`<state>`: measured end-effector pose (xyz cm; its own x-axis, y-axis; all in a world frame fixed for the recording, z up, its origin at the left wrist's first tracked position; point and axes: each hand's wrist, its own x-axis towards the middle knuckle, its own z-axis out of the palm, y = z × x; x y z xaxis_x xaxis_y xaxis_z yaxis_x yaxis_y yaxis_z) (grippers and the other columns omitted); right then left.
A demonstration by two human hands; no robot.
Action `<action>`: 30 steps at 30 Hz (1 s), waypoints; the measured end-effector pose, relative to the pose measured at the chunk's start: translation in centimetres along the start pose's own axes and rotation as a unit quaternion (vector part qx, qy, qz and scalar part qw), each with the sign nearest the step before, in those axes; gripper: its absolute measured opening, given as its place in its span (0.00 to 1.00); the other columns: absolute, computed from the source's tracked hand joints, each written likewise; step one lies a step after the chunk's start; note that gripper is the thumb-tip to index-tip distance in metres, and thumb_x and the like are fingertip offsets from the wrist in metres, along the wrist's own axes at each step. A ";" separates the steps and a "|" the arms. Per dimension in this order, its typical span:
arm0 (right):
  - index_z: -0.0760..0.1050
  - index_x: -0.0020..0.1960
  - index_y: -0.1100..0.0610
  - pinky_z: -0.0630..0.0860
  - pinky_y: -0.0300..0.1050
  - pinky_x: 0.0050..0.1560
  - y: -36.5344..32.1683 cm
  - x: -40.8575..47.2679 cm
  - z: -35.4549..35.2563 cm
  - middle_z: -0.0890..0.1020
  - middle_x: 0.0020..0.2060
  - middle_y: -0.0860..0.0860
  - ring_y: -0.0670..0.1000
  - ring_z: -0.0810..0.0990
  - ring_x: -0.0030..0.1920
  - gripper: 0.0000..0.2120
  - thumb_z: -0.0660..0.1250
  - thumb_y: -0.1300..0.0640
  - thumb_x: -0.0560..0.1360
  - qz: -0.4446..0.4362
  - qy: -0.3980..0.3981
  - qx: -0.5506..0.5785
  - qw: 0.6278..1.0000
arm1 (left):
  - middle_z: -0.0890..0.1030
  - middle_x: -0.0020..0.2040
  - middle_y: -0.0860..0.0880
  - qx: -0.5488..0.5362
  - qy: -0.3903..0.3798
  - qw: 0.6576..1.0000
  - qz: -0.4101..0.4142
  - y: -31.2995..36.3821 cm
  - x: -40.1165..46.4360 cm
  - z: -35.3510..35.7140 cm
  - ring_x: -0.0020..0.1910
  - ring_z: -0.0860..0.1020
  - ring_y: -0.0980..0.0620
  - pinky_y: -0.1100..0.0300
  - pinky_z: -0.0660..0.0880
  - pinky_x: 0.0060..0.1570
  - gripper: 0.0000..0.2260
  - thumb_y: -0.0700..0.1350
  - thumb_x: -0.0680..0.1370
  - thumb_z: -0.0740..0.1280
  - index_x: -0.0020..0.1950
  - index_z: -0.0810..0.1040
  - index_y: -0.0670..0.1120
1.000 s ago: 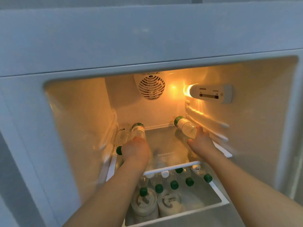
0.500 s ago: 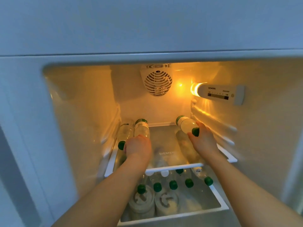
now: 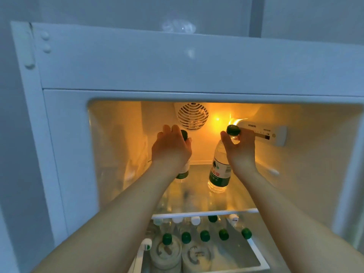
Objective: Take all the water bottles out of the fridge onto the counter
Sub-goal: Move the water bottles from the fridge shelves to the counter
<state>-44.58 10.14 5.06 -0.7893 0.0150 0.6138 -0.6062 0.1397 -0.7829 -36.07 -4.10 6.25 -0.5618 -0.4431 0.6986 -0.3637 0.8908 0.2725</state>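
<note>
Both hands inside lit white fridge [image 3: 65,154], each holding one bottle.
Left hand [image 3: 171,147] grips a mostly hidden green-capped bottle [image 3: 184,134]; right hand [image 3: 239,147] grips the neck of an upright clear plastic green-labelled water bottle [image 3: 219,170], above the glass shelf [image 3: 199,194]. More green-capped bottles [image 3: 204,235] stand below.

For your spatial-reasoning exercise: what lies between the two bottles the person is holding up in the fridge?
Head view: nothing stands between the left-hand bottle and the right-hand bottle; only the lit back wall and glass shelf show.
</note>
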 end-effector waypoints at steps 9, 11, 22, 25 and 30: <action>0.70 0.55 0.53 0.79 0.56 0.54 -0.3 1.2 1.4 0.80 0.52 0.51 0.54 0.81 0.49 0.11 0.66 0.51 0.75 0.073 -0.070 0.025 0.995 | 0.74 0.50 0.50 -0.310 -0.023 0.947 -0.083 -0.1 2.4 2.0 0.44 0.75 0.51 0.57 0.74 0.42 0.15 0.53 0.80 0.62 0.61 0.63 0.49; 0.71 0.53 0.53 0.77 0.51 0.51 0.0 1.8 1.8 0.81 0.52 0.52 0.52 0.79 0.49 0.10 0.65 0.51 0.75 0.076 -0.056 0.010 0.995 | 0.76 0.51 0.49 -0.348 -0.031 0.932 -0.095 -0.1 3.1 2.8 0.46 0.76 0.49 0.56 0.75 0.45 0.16 0.50 0.78 0.65 0.62 0.66 0.48; 0.73 0.51 0.50 0.76 0.49 0.51 1.3 1.7 2.2 0.81 0.50 0.48 0.51 0.81 0.48 0.09 0.66 0.46 0.75 0.066 -0.026 0.017 0.997 | 0.79 0.53 0.51 -0.417 -0.042 0.902 -0.102 0.8 3.5 6.3 0.47 0.79 0.51 0.64 0.71 0.38 0.14 0.52 0.75 0.69 0.57 0.70 0.50; 0.72 0.51 0.49 0.77 0.52 0.53 1.4 1.5 2.2 0.80 0.51 0.47 0.51 0.80 0.50 0.09 0.65 0.45 0.75 0.073 -0.024 0.027 0.997 | 0.79 0.51 0.51 -0.404 -0.032 0.909 -0.097 0.6 2.9 6.5 0.46 0.78 0.53 0.67 0.68 0.36 0.17 0.54 0.75 0.70 0.58 0.71 0.49; 0.73 0.51 0.50 0.76 0.49 0.50 1.2 1.2 1.7 0.80 0.48 0.46 0.50 0.80 0.47 0.09 0.66 0.46 0.76 0.070 -0.036 0.050 0.996 | 0.79 0.46 0.53 -0.427 -0.034 0.897 -0.104 0.2 1.7 6.1 0.43 0.77 0.56 0.65 0.68 0.35 0.12 0.52 0.75 0.70 0.54 0.74 0.49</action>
<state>-46.37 8.61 4.69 -0.8698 -0.0435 0.4915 -0.4931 0.0415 -0.8690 -41.64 -5.30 3.46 -0.6017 -0.5879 0.5406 0.2211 0.5278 0.8201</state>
